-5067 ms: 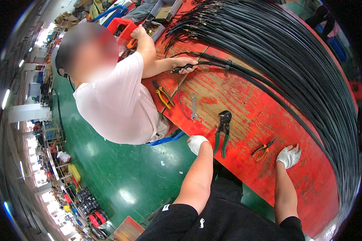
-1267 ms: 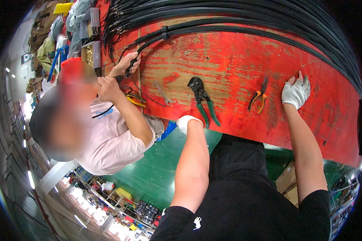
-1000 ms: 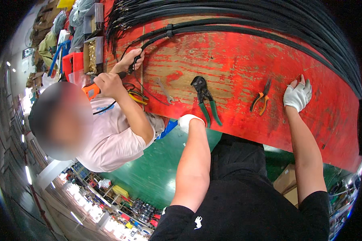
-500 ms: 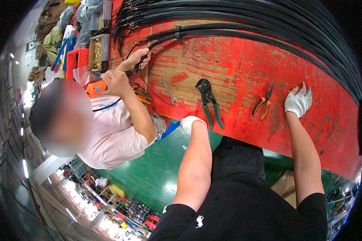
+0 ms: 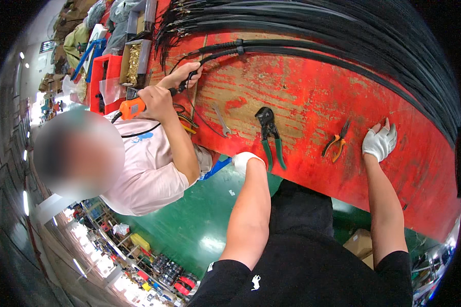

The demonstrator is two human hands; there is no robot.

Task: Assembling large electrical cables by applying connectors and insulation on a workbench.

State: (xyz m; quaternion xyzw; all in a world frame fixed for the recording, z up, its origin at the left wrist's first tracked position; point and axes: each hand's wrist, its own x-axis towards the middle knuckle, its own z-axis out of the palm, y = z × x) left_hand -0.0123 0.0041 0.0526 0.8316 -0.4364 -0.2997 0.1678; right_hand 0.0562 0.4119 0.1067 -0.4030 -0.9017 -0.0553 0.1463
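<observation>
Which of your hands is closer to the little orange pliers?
Right. The right hand rests flat on the red table just beside the orange pliers. The left hand sits at the table's edge, next to the green-handled cutters.

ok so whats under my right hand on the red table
The gloved right hand lies flat on the red table, fingers spread, with bare red surface around it. The small orange pliers lie just beside it, not under. Whatever is beneath the palm is covered.

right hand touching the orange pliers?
Apart. The head view shows bare red table between the right hand, which lies flat on the table, and the orange pliers to its left.
</observation>
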